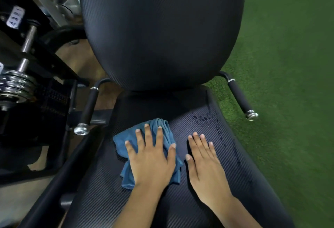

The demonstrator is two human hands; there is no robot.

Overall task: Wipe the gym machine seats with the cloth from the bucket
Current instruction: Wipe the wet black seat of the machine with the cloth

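**Head view: cloth pressed flat on the seat**

The seat [101, 182] ran wide toward the camera and narrowed at the backrest [160, 29], which rose directly behind it and closed off the far end. Its right edge dropped to green turf [289, 65], open on that side. Its left edge ran beside a black frame bar [59, 182].

The blue cloth [162, 126] lay bunched left of the seat's middle, under the left hand [151, 161]. That hand's fingers were spread straight and pressed down on the cloth, curled round nothing. The right hand [206, 170] lay flat on the bare seat just beside the cloth, fingers straight and close together, holding nothing. Beyond its fingertips a patch of water drops [204, 119] sat near the seat's right edge. Bare seat lay between the cloth and the backrest.

Padded handles with chrome end caps flanked the seat, one on the left [89, 106] and one on the right [240, 97], each apart from the seat's edge. Farther left, chrome weight plates [16, 87] were stacked on a steel post, well apart from the hands.

Counted: one cloth, one seat, one backrest, two handles, two hands, one plate stack.
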